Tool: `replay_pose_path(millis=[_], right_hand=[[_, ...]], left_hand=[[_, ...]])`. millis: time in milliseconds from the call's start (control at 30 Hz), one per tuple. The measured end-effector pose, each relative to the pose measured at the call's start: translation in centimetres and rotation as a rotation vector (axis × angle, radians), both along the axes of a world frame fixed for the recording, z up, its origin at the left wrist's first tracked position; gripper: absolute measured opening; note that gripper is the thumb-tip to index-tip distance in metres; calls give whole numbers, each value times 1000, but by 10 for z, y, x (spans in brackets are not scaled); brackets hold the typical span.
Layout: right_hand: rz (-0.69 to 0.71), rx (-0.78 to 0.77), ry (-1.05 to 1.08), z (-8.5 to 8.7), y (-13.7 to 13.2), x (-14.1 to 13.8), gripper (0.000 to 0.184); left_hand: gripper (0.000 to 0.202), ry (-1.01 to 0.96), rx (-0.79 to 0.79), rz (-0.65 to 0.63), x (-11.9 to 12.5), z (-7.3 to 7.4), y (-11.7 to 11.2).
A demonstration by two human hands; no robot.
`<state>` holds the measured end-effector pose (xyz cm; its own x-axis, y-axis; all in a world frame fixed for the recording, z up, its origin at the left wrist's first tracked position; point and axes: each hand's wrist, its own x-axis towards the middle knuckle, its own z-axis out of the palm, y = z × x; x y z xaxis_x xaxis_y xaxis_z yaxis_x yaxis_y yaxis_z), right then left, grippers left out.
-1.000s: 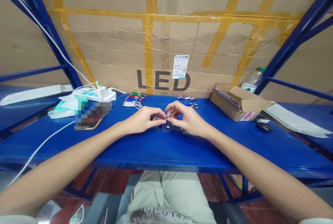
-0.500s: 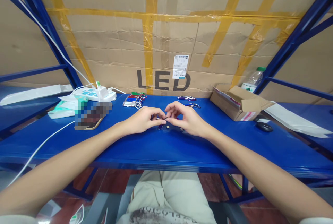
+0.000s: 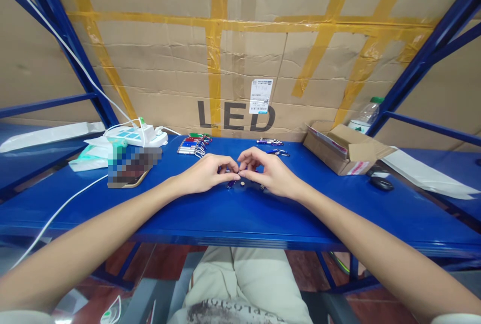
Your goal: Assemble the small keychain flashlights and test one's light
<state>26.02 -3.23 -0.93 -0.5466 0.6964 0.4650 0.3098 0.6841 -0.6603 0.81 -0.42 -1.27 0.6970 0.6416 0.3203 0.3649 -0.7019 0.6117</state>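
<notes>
Over a blue tabletop (image 3: 240,216), before taped cardboard (image 3: 169,78), fingers (image 3: 253,176) nearly meet.

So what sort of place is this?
Probably a small workshop or assembly bench, though I can't be certain. There's a blue table on a blue frame, a big taped cardboard sheet marked "LED" behind it, and small coloured pieces with clips lined up.
</notes>
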Motion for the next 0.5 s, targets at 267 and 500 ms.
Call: replay_pose_path(millis=[267, 500], right_hand=[[-11, 39, -29, 1, 0, 0, 18], [-22, 90, -72, 0, 1, 2, 17]], left_hand=[[26, -1, 2, 12, 1, 1, -1], [25, -6, -1, 8, 0, 1, -1]])
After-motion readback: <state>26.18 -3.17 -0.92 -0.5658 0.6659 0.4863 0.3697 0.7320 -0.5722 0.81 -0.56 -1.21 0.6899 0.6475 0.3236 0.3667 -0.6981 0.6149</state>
